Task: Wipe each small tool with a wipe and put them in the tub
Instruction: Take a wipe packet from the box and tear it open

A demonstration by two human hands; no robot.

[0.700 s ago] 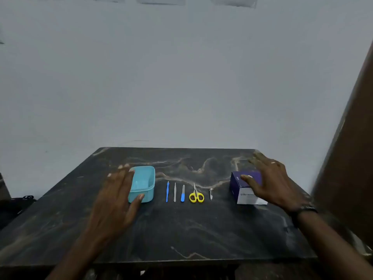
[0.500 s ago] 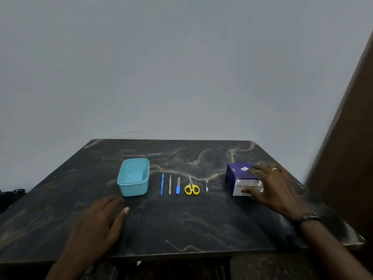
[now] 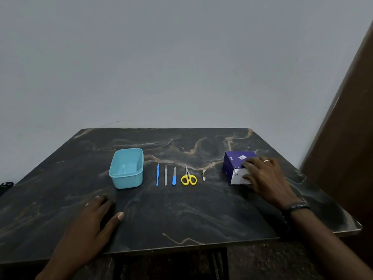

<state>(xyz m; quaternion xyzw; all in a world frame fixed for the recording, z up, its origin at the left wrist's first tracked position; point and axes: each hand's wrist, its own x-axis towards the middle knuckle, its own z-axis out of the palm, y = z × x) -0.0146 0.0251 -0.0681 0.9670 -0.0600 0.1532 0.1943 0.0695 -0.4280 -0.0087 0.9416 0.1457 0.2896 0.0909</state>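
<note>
Right hand (image 3: 264, 176) rests with fingers spread on the wipe box (image 3: 238, 166); left hand (image 3: 90, 221) lies flat. Tools (image 3: 174, 176) and tub (image 3: 126, 168) sit leftward, unwiped. Next: draw a wipe.

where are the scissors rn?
Head view: the scissors lie flat mid-table, fourth in the tool row, between the blue-handled file on their left and the small clipper on their right.
</note>
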